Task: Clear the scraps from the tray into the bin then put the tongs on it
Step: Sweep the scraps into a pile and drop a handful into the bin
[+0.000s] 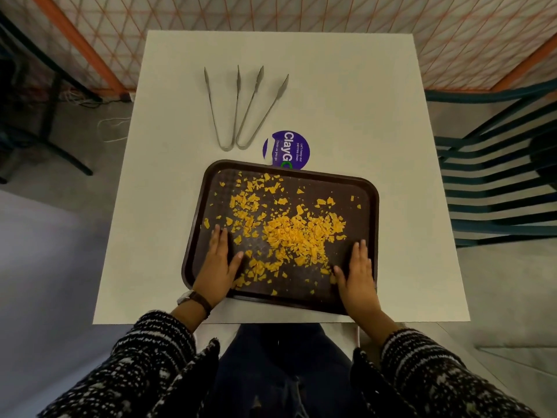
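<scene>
Tray (366, 188) dark brown, textured, strewn with orange scraps (297, 233)

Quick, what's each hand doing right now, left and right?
Left hand: open, flat on the tray near its left edge, holding nothing.
Right hand: open, flat on the tray near its right edge, holding nothing.

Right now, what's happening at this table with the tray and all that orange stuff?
A person is seated at a white table, both hands laid flat inside a dark brown tray: the left hand near its left edge, the right hand near its right. Orange scraps are scattered over the tray, thickest in the middle, so nothing is cleared yet. Two metal tongs lie untouched on the table beyond the tray. No bin is in view.
</scene>
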Demonstrator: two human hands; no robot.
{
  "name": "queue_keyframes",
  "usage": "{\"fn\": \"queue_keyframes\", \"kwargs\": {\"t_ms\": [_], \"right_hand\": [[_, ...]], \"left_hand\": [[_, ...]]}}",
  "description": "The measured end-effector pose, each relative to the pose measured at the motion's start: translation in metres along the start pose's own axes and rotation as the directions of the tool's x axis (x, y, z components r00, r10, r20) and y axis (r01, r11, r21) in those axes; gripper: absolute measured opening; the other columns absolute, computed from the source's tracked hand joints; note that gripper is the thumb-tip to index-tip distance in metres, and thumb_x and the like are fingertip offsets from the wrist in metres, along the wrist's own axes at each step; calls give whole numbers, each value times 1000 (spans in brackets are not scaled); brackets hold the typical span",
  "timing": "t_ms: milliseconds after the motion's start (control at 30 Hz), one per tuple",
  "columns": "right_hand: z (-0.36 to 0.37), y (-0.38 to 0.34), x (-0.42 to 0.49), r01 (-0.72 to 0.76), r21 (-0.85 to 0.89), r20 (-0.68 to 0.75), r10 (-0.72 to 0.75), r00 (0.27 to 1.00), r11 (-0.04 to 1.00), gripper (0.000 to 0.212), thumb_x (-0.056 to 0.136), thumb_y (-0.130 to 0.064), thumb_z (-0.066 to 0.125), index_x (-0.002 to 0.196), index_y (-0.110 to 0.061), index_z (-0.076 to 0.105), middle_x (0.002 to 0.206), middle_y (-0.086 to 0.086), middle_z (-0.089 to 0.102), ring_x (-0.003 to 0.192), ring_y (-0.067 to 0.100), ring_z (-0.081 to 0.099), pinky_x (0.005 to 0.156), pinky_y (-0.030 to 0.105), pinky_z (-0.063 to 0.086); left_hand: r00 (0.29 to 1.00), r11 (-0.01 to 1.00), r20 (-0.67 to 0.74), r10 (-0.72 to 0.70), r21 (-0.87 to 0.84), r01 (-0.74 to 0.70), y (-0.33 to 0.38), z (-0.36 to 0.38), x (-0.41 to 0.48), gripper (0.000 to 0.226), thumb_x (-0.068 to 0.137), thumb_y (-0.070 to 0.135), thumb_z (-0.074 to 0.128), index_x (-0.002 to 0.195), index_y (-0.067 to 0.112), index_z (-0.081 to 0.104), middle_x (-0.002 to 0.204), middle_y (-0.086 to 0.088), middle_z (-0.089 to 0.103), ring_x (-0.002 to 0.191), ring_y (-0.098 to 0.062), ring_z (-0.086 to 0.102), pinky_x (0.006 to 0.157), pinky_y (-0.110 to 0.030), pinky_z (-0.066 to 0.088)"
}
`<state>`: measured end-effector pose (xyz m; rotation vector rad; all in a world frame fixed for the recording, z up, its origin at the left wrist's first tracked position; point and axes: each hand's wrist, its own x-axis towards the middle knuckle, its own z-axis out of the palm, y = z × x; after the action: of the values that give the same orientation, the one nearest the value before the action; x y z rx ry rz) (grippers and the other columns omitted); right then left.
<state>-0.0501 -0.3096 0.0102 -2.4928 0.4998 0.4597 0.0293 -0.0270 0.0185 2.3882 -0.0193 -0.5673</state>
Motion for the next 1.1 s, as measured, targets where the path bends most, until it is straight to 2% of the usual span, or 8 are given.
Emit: {"fn": "queue_keyframes", "kwargs": {"t_ms": [133,300,500,633,733,833,967,1100], "right_hand": [[1,21,3,109,-133,74,-99,992,985,92,82,-74,3,146,-10,-9,152,0,-17,142,14,-16,118,34,-4],[6,26,6,111,-163,93,-97,991,980,92,74,-79,-11,143,-17,-15,153,0,-22,142,14,-22,116,30,-11],[5,24,6,107,-139,101,-94,990,984,96,71,-82,-12,142,-18,-16,153,-1,-23,142,13,-23,114,27,-14],[1,19,7,97,-74,83,-90,992,993,95,72,-82,-7,142,-19,-15,153,-4,-18,142,11,-19,115,26,-11],[-7,6,16,125,-24,60,-123,991,992,77,90,-62,19,145,-18,-10,153,-6,-16,142,9,-17,119,32,-5],[-20,-5,40,164,2,16,-164,986,986,68,96,-42,34,149,-16,0,154,-7,-14,143,9,-14,118,30,-3],[-33,-10,87,148,-4,-49,-148,988,989,64,98,-37,36,150,-11,9,159,2,-2,146,15,-7,118,31,-2],[-34,-16,117,38,81,-141,-27,990,996,60,99,-36,34,149,-9,15,160,6,6,147,18,-3,118,30,-2]], "left_hand": [[998,996,-62,-15,83,20,-6,-9,24,69,94,36,41,148,13,3,158,-5,-7,145,-20,-4,117,-38,15],[998,980,-64,-5,200,18,-8,-7,45,69,95,39,37,147,8,2,157,-10,-6,142,-18,-14,119,-38,1],[998,983,-43,-36,179,43,10,15,44,76,90,56,20,146,11,-6,153,-4,-17,142,-20,-17,114,-35,-10],[995,999,92,38,-41,-35,28,28,26,69,94,45,31,143,28,-13,150,10,-18,138,-14,-15,112,-36,3],[973,983,138,183,-56,-177,34,28,14,65,96,42,30,145,30,-11,152,14,-12,140,-5,-4,109,-26,14],[981,983,80,176,-76,-170,34,17,19,62,97,36,32,146,28,-5,154,11,-8,136,-1,3,107,-25,18],[996,996,-13,91,-5,-91,19,-1,37,63,95,36,32,148,20,1,156,5,-7,141,-9,-7,114,-35,10],[998,999,-44,40,39,-38,-3,-11,44,63,95,36,33,147,15,3,157,1,-4,141,-8,-6,117,-36,8]]}}
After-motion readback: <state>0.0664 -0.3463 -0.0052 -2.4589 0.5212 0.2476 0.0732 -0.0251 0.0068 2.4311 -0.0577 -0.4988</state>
